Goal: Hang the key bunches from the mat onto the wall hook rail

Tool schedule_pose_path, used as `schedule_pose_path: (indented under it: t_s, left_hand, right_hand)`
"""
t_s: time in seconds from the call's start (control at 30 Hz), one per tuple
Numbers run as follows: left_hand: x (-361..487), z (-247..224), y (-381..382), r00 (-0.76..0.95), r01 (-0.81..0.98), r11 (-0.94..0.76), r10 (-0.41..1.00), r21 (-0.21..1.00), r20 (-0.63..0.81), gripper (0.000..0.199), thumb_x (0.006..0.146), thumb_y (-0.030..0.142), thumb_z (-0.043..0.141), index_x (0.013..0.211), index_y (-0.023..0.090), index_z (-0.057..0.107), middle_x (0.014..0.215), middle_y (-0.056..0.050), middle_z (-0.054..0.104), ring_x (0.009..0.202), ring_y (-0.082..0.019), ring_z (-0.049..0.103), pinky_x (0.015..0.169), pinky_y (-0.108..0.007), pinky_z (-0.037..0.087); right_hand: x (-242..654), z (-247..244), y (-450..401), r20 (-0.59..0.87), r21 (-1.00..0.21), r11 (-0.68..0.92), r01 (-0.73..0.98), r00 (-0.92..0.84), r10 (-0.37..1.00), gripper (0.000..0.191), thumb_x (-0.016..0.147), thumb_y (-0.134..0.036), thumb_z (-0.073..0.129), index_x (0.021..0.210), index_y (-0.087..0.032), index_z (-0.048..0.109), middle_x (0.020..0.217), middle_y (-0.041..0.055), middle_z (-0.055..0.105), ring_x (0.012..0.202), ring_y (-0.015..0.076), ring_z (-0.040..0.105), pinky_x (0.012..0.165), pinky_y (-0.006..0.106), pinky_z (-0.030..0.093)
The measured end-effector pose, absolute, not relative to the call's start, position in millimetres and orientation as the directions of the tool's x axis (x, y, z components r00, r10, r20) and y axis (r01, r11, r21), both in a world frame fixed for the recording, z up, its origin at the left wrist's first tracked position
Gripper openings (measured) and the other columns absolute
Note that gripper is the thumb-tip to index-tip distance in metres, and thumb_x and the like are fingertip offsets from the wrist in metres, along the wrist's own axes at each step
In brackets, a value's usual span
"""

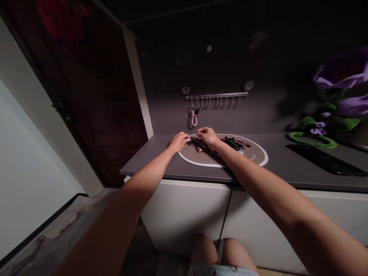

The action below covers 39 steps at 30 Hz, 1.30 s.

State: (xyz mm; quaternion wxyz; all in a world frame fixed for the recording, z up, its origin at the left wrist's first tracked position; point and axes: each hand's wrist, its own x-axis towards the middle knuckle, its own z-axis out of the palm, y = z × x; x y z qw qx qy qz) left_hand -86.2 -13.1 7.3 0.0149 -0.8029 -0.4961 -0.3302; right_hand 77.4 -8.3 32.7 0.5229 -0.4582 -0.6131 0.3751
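A brown oval mat (212,161) with a white border lies on the grey counter, holding a cluster of dark keys (194,142) and a small brass-coloured piece (199,150). At the mat's left edge, my left hand (178,142) has its fingers bent together at the keys, with a thin metal ring by the fingertips. My right hand (209,137) hovers just above the pile, thumb and fingers drawn together; whatever they hold is too small to make out. Right of that wrist sit a black item with green lettering (233,143) and a red tool-like piece (243,143).
A clear rail with hooks (217,96) is fixed to the wall, with a pink-strap keyring (194,118) hanging at its left. A black flat object (324,159), a green ring (312,141) and purple flowers (339,76) occupy the right. White cupboard doors (186,211) stand below.
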Motion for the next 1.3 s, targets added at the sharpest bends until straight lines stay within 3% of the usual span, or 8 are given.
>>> schedule_pose_path:
  t_s: [0.17, 0.33, 0.63, 1.0, 1.13, 1.3]
  left_hand:
    - [-86.8, 8.2, -15.3, 0.415, 0.787, -0.581, 0.749, 0.210, 0.517, 0.019, 0.081, 0.023, 0.049, 0.090, 0.020, 0.065, 0.093, -0.005, 0.059, 0.093, -0.016, 0.051, 0.085, -0.027, 0.038]
    - [-86.5, 9.8, -18.0, 0.481, 0.798, -0.591, 0.741, 0.116, 0.469, 0.020, 0.080, 0.026, 0.051, 0.096, 0.022, 0.064, 0.100, -0.005, 0.059, 0.098, -0.018, 0.049, 0.088, -0.028, 0.037]
    - [-85.0, 11.7, -17.9, 0.543, 0.793, -0.609, 0.724, 0.025, 0.426, 0.021, 0.081, 0.026, 0.050, 0.097, 0.021, 0.063, 0.100, -0.007, 0.062, 0.094, -0.019, 0.049, 0.084, -0.029, 0.036]
    - [-81.2, 11.5, -19.9, 0.532, 0.800, -0.600, 0.714, 0.007, 0.454, 0.028, 0.084, 0.025, 0.042, 0.091, 0.017, 0.067, 0.092, -0.009, 0.066, 0.086, -0.018, 0.054, 0.081, -0.030, 0.038]
    - [-79.4, 11.1, -20.8, 0.441, 0.808, -0.576, 0.731, 0.123, 0.520, 0.025, 0.082, 0.022, 0.045, 0.090, 0.017, 0.068, 0.093, -0.007, 0.067, 0.086, -0.017, 0.057, 0.081, -0.029, 0.039]
    - [-76.4, 12.8, -23.2, 0.213, 0.721, -0.526, 0.788, 0.451, 0.578, 0.019, 0.078, 0.018, 0.050, 0.084, 0.013, 0.068, 0.087, -0.006, 0.069, 0.079, -0.014, 0.059, 0.076, -0.025, 0.043]
  right_hand:
    - [87.0, 17.0, -8.8, 0.406, -0.695, 0.399, 0.598, -0.131, 0.904, 0.009, 0.070, -0.010, 0.057, 0.075, -0.015, 0.063, 0.074, 0.0026, 0.064, 0.066, 0.0103, 0.052, 0.072, 0.023, 0.040]
    - [85.7, 17.4, -9.2, 0.419, -0.506, 0.438, 0.743, -0.232, 0.878, 0.014, 0.077, -0.014, 0.052, 0.081, -0.015, 0.065, 0.086, 0.0084, 0.067, 0.078, 0.0154, 0.058, 0.073, 0.023, 0.039]
    - [81.4, 16.4, -9.4, 0.406, -0.442, 0.417, 0.794, -0.238, 0.883, 0.019, 0.079, -0.013, 0.048, 0.088, -0.014, 0.065, 0.094, 0.0122, 0.066, 0.084, 0.0188, 0.059, 0.075, 0.024, 0.039]
    - [81.7, 16.2, -7.1, 0.389, -0.473, 0.415, 0.777, -0.239, 0.890, 0.018, 0.079, -0.015, 0.049, 0.087, -0.013, 0.065, 0.094, 0.0124, 0.066, 0.083, 0.0195, 0.059, 0.074, 0.025, 0.039]
    - [82.0, 16.6, -6.8, 0.395, -0.504, 0.415, 0.758, -0.225, 0.890, 0.015, 0.077, -0.016, 0.053, 0.083, -0.015, 0.066, 0.089, 0.0100, 0.067, 0.080, 0.0180, 0.059, 0.073, 0.024, 0.039]
    - [83.5, 16.5, -8.3, 0.384, -0.611, 0.415, 0.674, -0.207, 0.900, 0.009, 0.073, -0.017, 0.057, 0.076, -0.015, 0.065, 0.077, 0.0053, 0.066, 0.070, 0.0138, 0.057, 0.070, 0.022, 0.039]
